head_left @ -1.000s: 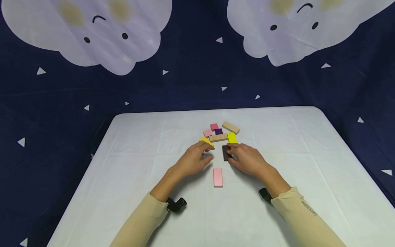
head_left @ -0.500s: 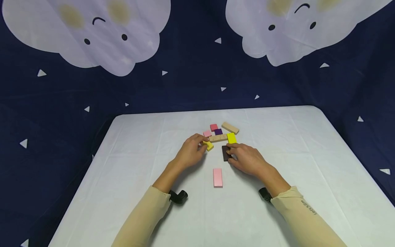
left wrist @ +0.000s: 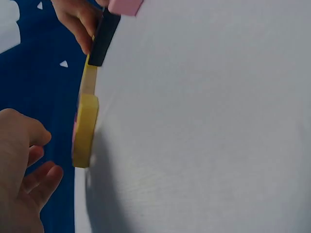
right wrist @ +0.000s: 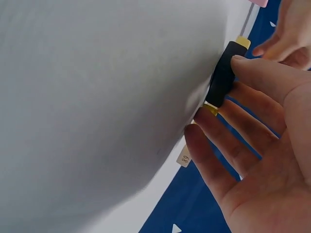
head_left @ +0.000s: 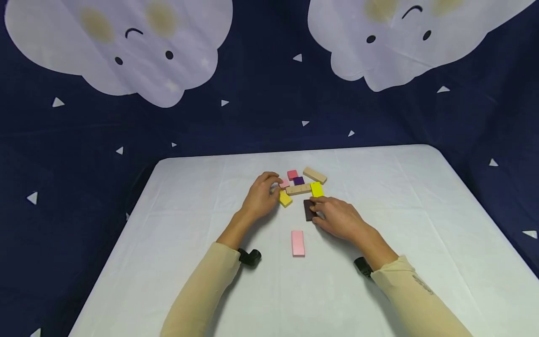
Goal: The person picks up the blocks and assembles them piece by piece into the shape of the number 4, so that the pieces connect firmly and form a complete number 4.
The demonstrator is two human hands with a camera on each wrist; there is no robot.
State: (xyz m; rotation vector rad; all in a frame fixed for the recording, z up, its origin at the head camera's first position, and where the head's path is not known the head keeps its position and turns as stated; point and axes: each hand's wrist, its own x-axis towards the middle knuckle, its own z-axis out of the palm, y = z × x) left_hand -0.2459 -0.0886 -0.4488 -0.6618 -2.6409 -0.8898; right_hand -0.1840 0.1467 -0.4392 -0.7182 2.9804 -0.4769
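Observation:
My left hand [head_left: 258,196] is beside a yellow block [head_left: 285,199], its fingers loosely bent. The fingertips are close to a small pink block [head_left: 284,184]; contact cannot be told. In the left wrist view a gap separates the hand from the yellow block [left wrist: 85,131]. With thumb and fingers my right hand [head_left: 337,217] holds a dark brown block [head_left: 309,209], which lies flat on the table. The right wrist view has the thumb on one end of this dark block [right wrist: 224,73]. Between my forearms lies a longer pink block [head_left: 298,243].
Beyond the hands sit a natural wood block [head_left: 299,189], a second yellow block [head_left: 316,189], a purple block [head_left: 298,180], a red block [head_left: 292,174] and another wood block [head_left: 315,175]. All are on a white-covered table [head_left: 202,196] before a dark blue curtain [head_left: 261,126].
The left yellow block has shifted slightly toward me and turned. My left hand has moved off it, farther out toward the small pink block. The right hand stays on the dark block.

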